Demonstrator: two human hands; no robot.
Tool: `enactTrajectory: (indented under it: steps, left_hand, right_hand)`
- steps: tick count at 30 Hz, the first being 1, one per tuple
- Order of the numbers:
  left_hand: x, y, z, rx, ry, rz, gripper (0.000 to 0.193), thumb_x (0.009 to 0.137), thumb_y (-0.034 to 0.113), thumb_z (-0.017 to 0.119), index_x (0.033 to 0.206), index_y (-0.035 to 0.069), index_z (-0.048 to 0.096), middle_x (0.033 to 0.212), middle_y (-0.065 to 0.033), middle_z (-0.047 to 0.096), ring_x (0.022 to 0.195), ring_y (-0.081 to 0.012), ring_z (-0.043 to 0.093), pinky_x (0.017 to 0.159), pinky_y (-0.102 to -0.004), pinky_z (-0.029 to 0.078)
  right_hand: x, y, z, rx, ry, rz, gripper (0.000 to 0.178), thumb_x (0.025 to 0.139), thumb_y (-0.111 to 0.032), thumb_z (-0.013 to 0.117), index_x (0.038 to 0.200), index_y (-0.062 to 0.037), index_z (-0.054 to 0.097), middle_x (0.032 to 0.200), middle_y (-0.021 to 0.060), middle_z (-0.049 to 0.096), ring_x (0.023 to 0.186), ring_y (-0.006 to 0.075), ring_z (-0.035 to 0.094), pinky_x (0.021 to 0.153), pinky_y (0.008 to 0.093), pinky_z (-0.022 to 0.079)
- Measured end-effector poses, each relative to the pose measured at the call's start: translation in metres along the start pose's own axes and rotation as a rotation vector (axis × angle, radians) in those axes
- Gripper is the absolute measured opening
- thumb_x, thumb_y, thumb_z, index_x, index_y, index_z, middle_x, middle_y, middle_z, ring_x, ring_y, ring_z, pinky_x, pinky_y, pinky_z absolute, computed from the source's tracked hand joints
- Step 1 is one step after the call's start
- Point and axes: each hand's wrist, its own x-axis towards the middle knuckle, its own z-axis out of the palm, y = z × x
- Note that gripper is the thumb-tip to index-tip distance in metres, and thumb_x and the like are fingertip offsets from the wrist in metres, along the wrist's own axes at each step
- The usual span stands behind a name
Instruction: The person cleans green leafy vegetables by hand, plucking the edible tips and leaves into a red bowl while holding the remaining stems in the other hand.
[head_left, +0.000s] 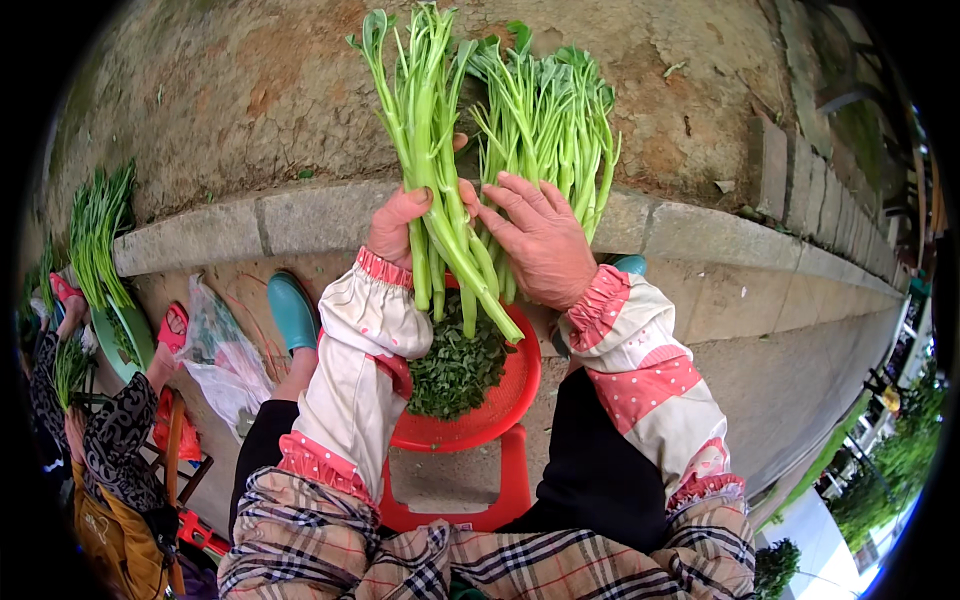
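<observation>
Green stalks [425,130], one loose bunch, held upright-ish over the curb edge, leafy tips pointing away from the person, cut ends angled down over a red basin. Left hand [393,228] grasping the bunch around its lower middle, thumb across the front, fingers mostly hidden behind the stems. Right hand [545,245] just beside it, back up, fingers bent toward the stalks; can't tell if they pinch a stem or only touch. Second bunch [560,125] of similar greens directly to the right, beyond the right hand, lower ends partly covered by that hand.

Below the hands: red basin [522,385], round, with a heap of dark green leaf pieces [450,375] in it. Red stool [515,475] between the knees, nearer the body, partly under the basin. Sleeve covers [650,375] white and red, plaid cloth [590,545] across the lap. Teal shoe [291,312] at left foot. Stone curb [330,215] runs crosswise, bare soil [240,90] past it.

Far left: clear plastic bag [225,355] on the pavement, another person's pink sandals [173,325], green basin [140,335] with long greens [98,235] leaning up from it.
</observation>
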Motion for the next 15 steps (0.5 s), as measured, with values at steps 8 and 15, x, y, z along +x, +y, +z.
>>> enactTrajectory:
  steps: [8, 15]
  left_hand:
    - [-0.008, 0.050, 0.024, -0.179, -0.404, 0.167, 0.079, 0.086, 0.027, 0.059, 0.144, 0.009, 0.009, 0.096, -0.0086, 0.054, 0.095, -0.0232, 0.055, 0.087, -0.0405, 0.042]
    - [-0.026, 0.065, 0.060, -0.185, -0.258, 0.251, 0.068, 0.088, 0.020, 0.060, 0.141, 0.014, 0.017, 0.100, -0.0049, 0.051, 0.099, -0.0220, 0.055, 0.091, -0.0421, 0.044]
  right_hand:
    - [-0.002, 0.001, -0.002, 0.032, -0.053, 0.060, 0.037, 0.075, -0.009, 0.057, 0.112, -0.0083, 0.059, 0.123, 0.0065, 0.052, 0.125, 0.0248, 0.041, 0.102, 0.0457, 0.032]
    - [-0.005, 0.005, 0.004, 0.126, -0.052, 0.093, 0.037, 0.077, -0.006, 0.054, 0.113, -0.0095, 0.059, 0.125, 0.0054, 0.052, 0.126, 0.0257, 0.040, 0.104, 0.0458, 0.030]
